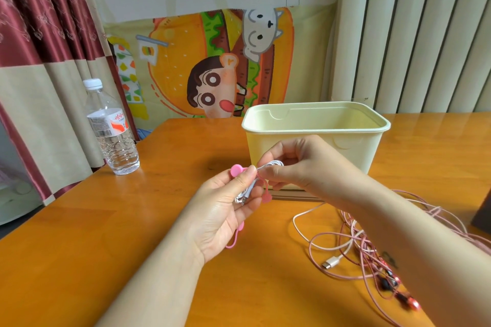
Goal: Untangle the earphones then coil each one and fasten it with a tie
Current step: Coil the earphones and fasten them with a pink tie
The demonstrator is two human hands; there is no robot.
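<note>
Left hand: centre of frame, palm toward camera, thumb and fingers curled round a white earphone cord. Right hand: just upper right of it, thumb and forefinger pinching the same cord. Forearms bare, entering from bottom edge and lower right.

The white earphone is mostly buried between the left hand and the right hand — its loops cannot be counted. The pink tie passes behind the left palm, its middle hidden. The right forearm covers part of the pink cable tangle near the right edge of the tabletop; the red earbuds at its front right are blurred. A dark object is cut off at the right — unidentifiable.
</note>
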